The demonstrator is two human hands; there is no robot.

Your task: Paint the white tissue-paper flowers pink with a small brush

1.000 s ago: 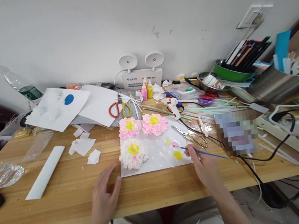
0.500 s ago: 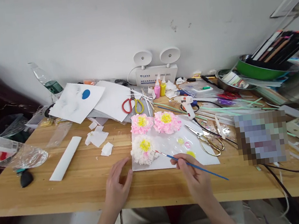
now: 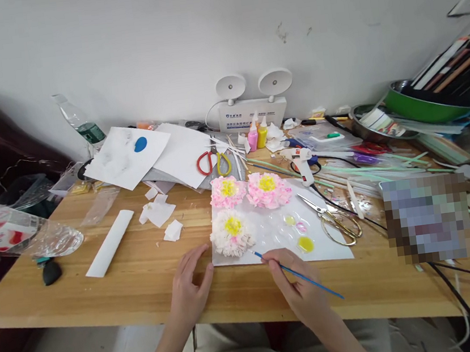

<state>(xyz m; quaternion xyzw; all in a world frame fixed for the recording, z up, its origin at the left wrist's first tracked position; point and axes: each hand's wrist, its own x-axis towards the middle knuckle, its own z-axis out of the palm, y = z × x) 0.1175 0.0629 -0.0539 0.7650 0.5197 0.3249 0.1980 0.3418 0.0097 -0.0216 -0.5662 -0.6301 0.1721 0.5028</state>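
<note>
My right hand holds a thin blue paintbrush, its tip at the lower right edge of a white flower with a yellow centre. Near that centre the petals carry a small pink patch. My left hand rests on the table by the paper's left edge, fingers apart, holding nothing. Two pink flowers with yellow centres, one on the left and one on the right, lie behind the white one on a white sheet. Yellow paint and pink paint sit in a clear palette.
Gold-handled scissors lie right of the palette, a glue gun behind them. Pink and yellow paint bottles stand at the back. A white paper roll and paper scraps lie left.
My right hand and the brush have moved down and slightly left, with the tip lower beside the white flower. The whole view has shifted slightly. My left hand remains on the table.
</note>
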